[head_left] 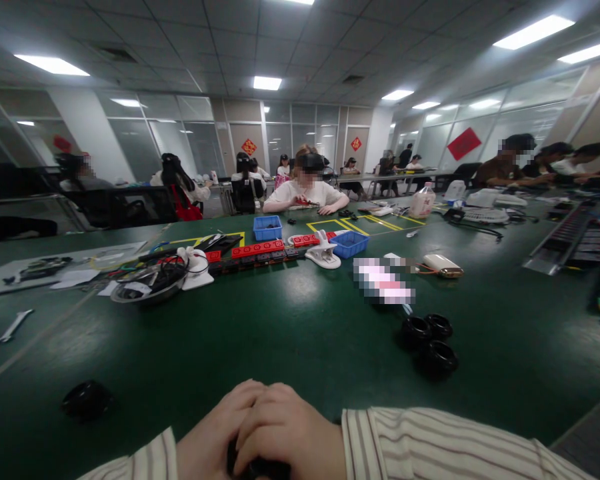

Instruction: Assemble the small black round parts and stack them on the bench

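Observation:
At the bottom of the view my left hand (213, 430) and my right hand (293, 433) are pressed together, fingers curled. Between and under them shows a glossy black part (263, 469), mostly hidden; both hands are closed round it. A single black ring-like part (87, 401) sits on the table to the left of my hands. To the right, several similar pieces stand close together, among them a hollow black ring (437, 360) nearest me.
The green table (300, 333) bears a wrench (14, 327), a metal bowl (150, 291) of dark parts, red power strips (257, 249), blue bins (267, 228), a blurred-out phone-like object (384, 283) and a white-and-gold device (443, 265). Across the table sits a person (307, 190).

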Motion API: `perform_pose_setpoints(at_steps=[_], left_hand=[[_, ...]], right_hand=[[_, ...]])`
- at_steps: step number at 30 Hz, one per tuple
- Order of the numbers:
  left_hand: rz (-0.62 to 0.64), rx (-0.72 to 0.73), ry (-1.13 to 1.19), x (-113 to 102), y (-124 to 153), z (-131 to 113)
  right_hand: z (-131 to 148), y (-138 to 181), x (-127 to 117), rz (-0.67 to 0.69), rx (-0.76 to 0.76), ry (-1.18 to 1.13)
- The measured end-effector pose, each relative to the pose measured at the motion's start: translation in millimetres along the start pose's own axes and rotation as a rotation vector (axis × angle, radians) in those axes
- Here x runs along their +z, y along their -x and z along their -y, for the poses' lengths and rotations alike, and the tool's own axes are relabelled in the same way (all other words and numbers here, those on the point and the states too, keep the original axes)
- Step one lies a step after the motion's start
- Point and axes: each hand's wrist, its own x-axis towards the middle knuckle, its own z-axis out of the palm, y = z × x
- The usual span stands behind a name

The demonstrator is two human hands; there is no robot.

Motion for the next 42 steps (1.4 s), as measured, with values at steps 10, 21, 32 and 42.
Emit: perform_pose_setpoints(at_steps=[10,21,32,42], left_hand=[[0.016,-0.016,-0.095,6.1,12.7,16.3],[-0.112,-0.132,-0.117,17.9,11.5,3.6],[0.011,-0.023,-0.027,2.7,2.7,9.5],[-0.020,-0.030,-0.155,8.1,9.6,10.8]], right_hand=[[-1.5,2.2,7.2,0.019,-0.142,0.052],[1.8,5.7,11.4,-0.124,0.231,0.125],[-12.1,6.0,18.2,0.169,-0.142,0.007],[2.1,5.5,1.9,-0.041,-0.034,0.042]])
